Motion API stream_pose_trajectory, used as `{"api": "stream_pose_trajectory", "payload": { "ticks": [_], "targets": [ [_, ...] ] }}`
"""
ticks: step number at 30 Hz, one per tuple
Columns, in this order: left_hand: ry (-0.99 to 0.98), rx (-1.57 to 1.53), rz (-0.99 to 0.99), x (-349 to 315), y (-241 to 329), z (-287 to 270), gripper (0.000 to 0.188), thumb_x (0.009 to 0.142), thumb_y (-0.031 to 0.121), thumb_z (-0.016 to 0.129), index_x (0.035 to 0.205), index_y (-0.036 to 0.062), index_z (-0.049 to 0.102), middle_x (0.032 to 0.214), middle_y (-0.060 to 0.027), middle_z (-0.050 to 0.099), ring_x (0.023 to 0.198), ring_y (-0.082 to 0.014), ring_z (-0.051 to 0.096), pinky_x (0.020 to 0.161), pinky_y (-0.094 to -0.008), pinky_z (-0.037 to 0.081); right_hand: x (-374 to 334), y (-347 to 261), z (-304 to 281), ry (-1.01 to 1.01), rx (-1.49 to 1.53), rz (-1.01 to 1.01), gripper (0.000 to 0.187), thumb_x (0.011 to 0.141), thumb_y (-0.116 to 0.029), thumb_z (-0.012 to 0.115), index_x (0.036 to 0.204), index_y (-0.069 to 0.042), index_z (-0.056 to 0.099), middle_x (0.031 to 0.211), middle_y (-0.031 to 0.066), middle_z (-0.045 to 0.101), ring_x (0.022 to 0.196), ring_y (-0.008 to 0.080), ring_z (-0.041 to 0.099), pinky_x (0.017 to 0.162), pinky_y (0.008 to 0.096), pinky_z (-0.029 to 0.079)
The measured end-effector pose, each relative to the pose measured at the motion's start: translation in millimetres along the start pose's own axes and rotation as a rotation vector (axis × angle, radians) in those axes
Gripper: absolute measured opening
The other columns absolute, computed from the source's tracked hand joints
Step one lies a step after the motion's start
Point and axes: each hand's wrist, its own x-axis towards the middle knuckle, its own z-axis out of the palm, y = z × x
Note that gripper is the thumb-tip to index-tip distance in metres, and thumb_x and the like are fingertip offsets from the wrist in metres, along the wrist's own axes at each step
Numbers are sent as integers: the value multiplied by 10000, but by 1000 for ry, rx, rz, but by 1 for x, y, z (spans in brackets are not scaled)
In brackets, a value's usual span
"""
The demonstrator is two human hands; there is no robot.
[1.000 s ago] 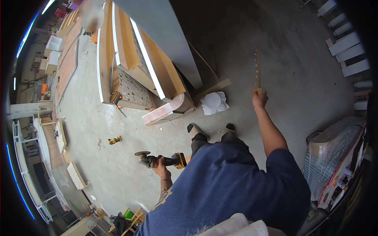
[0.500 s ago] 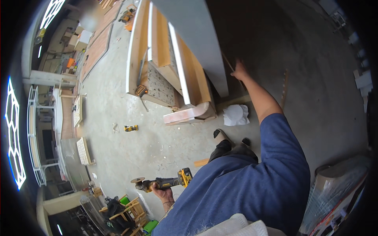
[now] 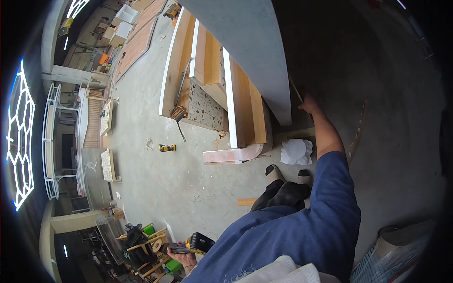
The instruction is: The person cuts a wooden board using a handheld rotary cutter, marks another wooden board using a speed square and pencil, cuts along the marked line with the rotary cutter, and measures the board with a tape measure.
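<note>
My left hand (image 3: 187, 259), low in the view, is wrapped round a yellow-and-black cordless angle grinder (image 3: 198, 243). The grinder's disc (image 3: 159, 245) points away to the left, its black battery toward my body. Stretched out to the right, my right hand (image 3: 309, 104) is closed on a thin, light strip (image 3: 296, 88), whose upper end runs behind a large grey panel (image 3: 250, 52). Left of that panel stands a wooden stepped unit with white edges (image 3: 245, 99). On it lie a tape measure (image 3: 179, 113) and a long metal bar (image 3: 183, 85).
A curved pinkish piece (image 3: 231, 154) lies at the unit's foot, beside a white crumpled bundle (image 3: 296, 152). On the floor are a small yellow power tool (image 3: 167, 147), a wood offcut (image 3: 246, 202) and a curved notched strip (image 3: 359, 129). Wooden stools (image 3: 146, 250) stand lower left.
My left hand has lowered toward my body, and the grinder has turned with it. My right hand still grips the strip. The whole view has shifted slightly.
</note>
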Motion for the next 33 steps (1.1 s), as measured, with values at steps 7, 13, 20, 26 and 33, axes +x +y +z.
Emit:
{"api": "stream_pose_trajectory", "payload": {
  "ticks": [7,13,20,26,33],
  "targets": [
    [30,81,-15,-76,-62,36,432,960,565,727,1019,138,699,932,-101,717,884,-268,681,869,-470,585,-58,16,-25,127,117,-140,1011,753,-56,850,1636,-83,359,1557,261,539,1445,455,518,1191,498,459],
    [-67,40,-303,-81,-138,18,596,979,613,677,890,26,619,812,-143,651,777,-298,650,767,-449,592,-179,-54,-99,271,28,-513,1008,680,-128,940,1570,-164,469,1346,193,621,1222,431,628,1009,519,547],
    [-338,-251,-172,-51,-113,58,603,1023,647,618,977,45,620,917,-109,679,869,-268,725,833,-491,630,-303,-268,-106,37,-27,-746,1184,579,-359,1056,1621,-168,526,1115,131,555,1058,344,616,958,444,543],
    [-217,-273,-312,12,-111,66,523,931,554,813,997,63,647,865,-104,671,729,-237,668,752,-373,613,-335,-397,-11,-242,-208,-606,1209,658,-566,982,1647,-101,465,1215,234,567,1178,399,605,1051,510,514],
    [-240,-254,-541,71,-106,36,481,990,485,774,1245,107,620,892,-102,657,744,-195,663,714,-363,607,-295,-453,109,-213,-413,-529,1244,673,-583,968,1694,-170,389,1320,269,544,1268,456,585,1098,537,505]
  ]
}}
